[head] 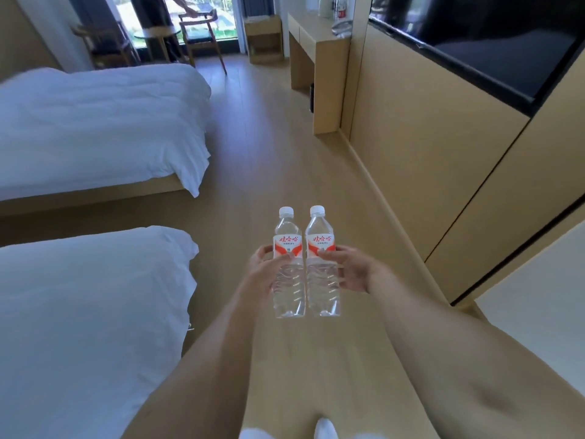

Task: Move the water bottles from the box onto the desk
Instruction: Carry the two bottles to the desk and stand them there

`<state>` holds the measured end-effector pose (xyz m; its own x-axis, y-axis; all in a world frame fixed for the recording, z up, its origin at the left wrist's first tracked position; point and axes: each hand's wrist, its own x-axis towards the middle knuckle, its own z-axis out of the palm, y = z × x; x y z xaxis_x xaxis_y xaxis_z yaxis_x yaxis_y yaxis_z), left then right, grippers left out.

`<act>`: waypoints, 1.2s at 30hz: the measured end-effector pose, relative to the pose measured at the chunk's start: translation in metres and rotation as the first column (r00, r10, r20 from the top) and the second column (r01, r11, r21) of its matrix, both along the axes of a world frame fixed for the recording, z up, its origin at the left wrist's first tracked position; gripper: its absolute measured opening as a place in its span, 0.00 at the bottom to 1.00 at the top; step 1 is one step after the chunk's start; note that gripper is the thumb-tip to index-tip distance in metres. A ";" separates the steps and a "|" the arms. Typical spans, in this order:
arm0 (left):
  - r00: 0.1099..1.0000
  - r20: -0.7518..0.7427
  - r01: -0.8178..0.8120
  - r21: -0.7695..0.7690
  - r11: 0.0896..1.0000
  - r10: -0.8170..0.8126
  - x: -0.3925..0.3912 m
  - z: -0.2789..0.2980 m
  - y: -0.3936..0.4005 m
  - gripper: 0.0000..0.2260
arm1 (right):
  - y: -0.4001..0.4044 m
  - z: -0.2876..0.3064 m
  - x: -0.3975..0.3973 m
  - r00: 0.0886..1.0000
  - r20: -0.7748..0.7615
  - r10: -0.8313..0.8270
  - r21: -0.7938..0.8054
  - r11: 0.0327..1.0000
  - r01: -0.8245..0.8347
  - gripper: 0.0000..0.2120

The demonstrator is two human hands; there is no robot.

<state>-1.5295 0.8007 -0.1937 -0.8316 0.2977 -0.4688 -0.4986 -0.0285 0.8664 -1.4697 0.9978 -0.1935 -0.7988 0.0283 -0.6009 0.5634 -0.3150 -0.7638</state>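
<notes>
Two upright water bottles, side by side and touching, well short of the desk (pixel 319 45): left bottle (pixel 287 264) gripped by left hand (pixel 264 269), right bottle (pixel 321 264) gripped by right hand (pixel 348 269), above the floor (pixel 269 153).

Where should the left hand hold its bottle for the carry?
Around the ribbed waist just under the label, from the outer left side, as the left hand does now. The left bottle is upright and almost touches the right bottle, blocking the inner side.
</notes>
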 end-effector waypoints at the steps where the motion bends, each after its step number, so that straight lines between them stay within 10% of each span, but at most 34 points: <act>1: 1.000 0.004 -0.012 0.000 1.000 0.012 -0.011 0.000 0.003 0.15 | 0.003 -0.001 -0.013 1.000 -0.001 0.011 -0.004 1.000 -0.011 0.21; 36: 0.982 -0.003 0.188 0.043 0.981 -0.188 -0.510 -0.016 0.045 0.24 | 0.046 0.010 -0.489 0.999 0.025 -0.040 0.085 0.996 0.038 0.28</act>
<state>-2.0394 0.8456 -0.2094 -0.7584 0.4686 -0.4530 -0.4995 0.0285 0.8658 -1.9587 1.0439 -0.1837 -0.7799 0.1110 -0.6159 0.5723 -0.2718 -0.7737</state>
